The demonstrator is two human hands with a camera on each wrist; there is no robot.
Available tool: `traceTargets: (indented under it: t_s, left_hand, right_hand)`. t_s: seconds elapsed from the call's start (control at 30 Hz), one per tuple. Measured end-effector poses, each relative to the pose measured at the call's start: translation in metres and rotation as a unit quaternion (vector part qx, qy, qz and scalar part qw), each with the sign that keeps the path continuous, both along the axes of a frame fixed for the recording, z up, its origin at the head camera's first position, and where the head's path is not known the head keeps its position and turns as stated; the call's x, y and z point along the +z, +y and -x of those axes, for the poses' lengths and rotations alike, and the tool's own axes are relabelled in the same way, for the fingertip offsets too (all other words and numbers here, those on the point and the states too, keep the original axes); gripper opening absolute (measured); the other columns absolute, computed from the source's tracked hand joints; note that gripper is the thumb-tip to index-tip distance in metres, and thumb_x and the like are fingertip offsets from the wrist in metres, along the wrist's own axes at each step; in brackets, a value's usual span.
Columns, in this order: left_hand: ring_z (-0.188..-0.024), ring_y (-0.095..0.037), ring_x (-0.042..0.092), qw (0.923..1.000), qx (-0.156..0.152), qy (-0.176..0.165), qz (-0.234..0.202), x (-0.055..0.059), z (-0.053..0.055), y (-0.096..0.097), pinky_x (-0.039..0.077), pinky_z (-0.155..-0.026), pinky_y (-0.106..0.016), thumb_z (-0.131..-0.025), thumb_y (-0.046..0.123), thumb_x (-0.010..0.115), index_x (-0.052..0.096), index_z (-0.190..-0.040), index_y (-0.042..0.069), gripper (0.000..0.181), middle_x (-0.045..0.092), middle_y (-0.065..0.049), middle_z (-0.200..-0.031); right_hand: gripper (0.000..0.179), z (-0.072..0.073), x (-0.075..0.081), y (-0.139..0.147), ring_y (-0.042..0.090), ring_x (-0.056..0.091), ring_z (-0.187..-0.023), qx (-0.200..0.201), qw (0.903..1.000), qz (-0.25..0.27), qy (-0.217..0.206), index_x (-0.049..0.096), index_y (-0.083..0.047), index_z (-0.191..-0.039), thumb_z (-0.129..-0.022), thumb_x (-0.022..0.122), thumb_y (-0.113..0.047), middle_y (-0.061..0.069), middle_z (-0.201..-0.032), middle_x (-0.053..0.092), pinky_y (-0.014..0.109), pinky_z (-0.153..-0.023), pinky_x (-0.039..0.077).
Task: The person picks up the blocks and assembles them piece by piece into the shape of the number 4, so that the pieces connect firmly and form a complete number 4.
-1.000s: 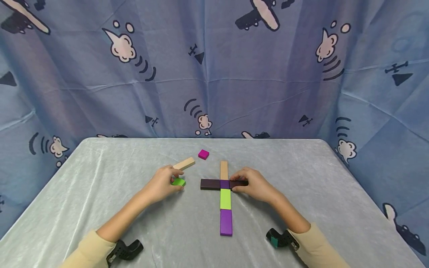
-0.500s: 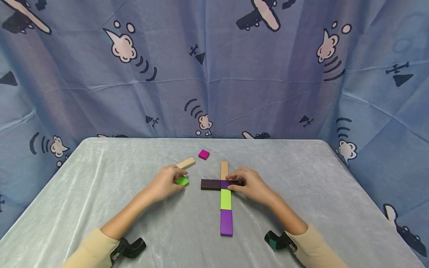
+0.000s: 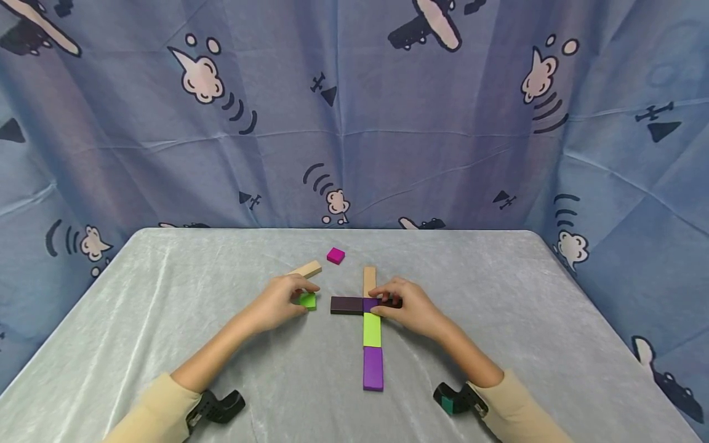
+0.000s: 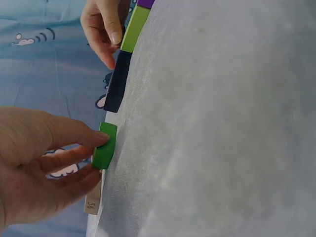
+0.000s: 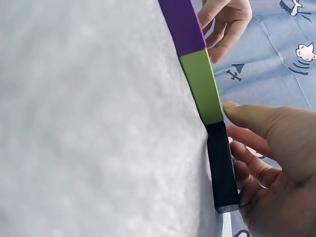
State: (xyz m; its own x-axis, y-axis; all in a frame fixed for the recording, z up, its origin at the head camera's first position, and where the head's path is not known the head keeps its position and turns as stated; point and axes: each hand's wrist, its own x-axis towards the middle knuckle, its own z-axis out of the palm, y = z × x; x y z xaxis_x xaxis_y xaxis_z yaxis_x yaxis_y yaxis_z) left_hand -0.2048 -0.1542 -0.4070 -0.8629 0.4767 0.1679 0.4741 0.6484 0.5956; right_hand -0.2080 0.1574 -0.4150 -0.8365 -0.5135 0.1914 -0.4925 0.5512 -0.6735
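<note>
My left hand (image 3: 279, 303) pinches a small green block (image 4: 105, 147) between thumb and fingers, left of a cross of flat blocks. My right hand (image 3: 412, 304) has thumb and fingertips at either side of a small purple square block (image 3: 368, 305) at the cross's centre, covering part of it. A dark block (image 3: 346, 305) forms the left arm; another dark block (image 5: 223, 170) lies under the right hand, mostly hidden in the head view. Above the centre is a plain wooden block (image 3: 369, 280); below come a lime block (image 3: 372, 330) and a long purple block (image 3: 373, 369).
A loose wooden block (image 3: 308, 269) lies just behind the left hand, partly hidden by it. Farther back is a magenta block (image 3: 335, 256). The table (image 3: 471, 258) wears a grey cloth, and a patterned blue curtain (image 3: 443, 123) hangs behind it.
The left hand has carried the green block right, closer to the left dark block. The right hand has slid slightly left, from the right dark block to the purple square. The cross looks unchanged.
</note>
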Motion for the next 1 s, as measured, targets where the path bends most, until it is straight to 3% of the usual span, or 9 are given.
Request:
traceTargets:
  t_s: [0.3, 0.47, 0.67, 0.8, 1.0]
  left_hand:
    - [-0.106, -0.028, 0.071, 0.9991, -0.042, 0.0, -0.009, -0.003, 0.006, 0.002, 0.06, -0.091, -0.041, -0.082, -0.008, 0.08, 0.077, -0.119, -0.004, 0.038, 0.078, -0.012, -0.118]
    - [-0.096, -0.024, 0.067, 1.0, -0.007, -0.006, -0.004, -0.002, 0.004, 0.006, 0.057, -0.085, -0.037, -0.082, 0.007, 0.088, 0.073, -0.123, -0.006, 0.045, 0.076, -0.015, -0.114]
    - [-0.082, -0.017, 0.055, 0.9991, 0.039, -0.015, 0.003, -0.003, 0.002, 0.011, 0.047, -0.075, -0.03, -0.08, 0.013, 0.093, 0.075, -0.114, -0.005, 0.043, 0.064, -0.005, -0.086]
    - [-0.078, -0.016, 0.053, 0.9989, 0.046, -0.012, -0.004, -0.005, 0.001, 0.012, 0.045, -0.071, -0.029, -0.079, 0.012, 0.093, 0.076, -0.103, -0.003, 0.033, 0.06, -0.004, -0.082]
    - [-0.08, -0.015, 0.054, 0.9993, 0.034, -0.013, -0.009, -0.003, 0.001, 0.013, 0.046, -0.072, -0.028, -0.081, 0.009, 0.092, 0.077, -0.103, -0.003, 0.029, 0.063, -0.006, -0.087]
  right_hand:
    - [0.028, -0.001, -0.002, -0.001, 0.011, 0.052, -0.082, -0.009, 0.9999, -0.003, -0.004, 0.078, 0.0, -0.117, -0.091, 0.083, -0.008, 0.002, -0.093, 0.064, 0.028, -0.074, 0.047]
    - [0.028, -0.001, -0.002, -0.001, 0.011, 0.052, -0.082, -0.011, 0.9999, -0.002, -0.007, 0.078, -0.001, -0.117, -0.091, 0.083, -0.009, 0.001, -0.092, 0.064, 0.028, -0.074, 0.046]
    - [0.028, 0.0, -0.003, -0.002, 0.011, 0.051, -0.082, -0.011, 0.9999, 0.001, -0.009, 0.078, 0.0, -0.117, -0.091, 0.083, -0.008, 0.002, -0.093, 0.064, 0.028, -0.074, 0.046]
    - [0.028, -0.001, -0.003, -0.001, 0.01, 0.05, -0.081, -0.009, 0.9999, 0.002, -0.01, 0.078, 0.0, -0.118, -0.091, 0.082, -0.009, 0.002, -0.093, 0.063, 0.027, -0.073, 0.045]
    - [0.028, 0.0, -0.004, 0.0, 0.009, 0.049, -0.08, -0.005, 0.9999, 0.009, -0.007, 0.078, 0.0, -0.117, -0.092, 0.082, -0.01, 0.003, -0.092, 0.063, 0.026, -0.071, 0.045]
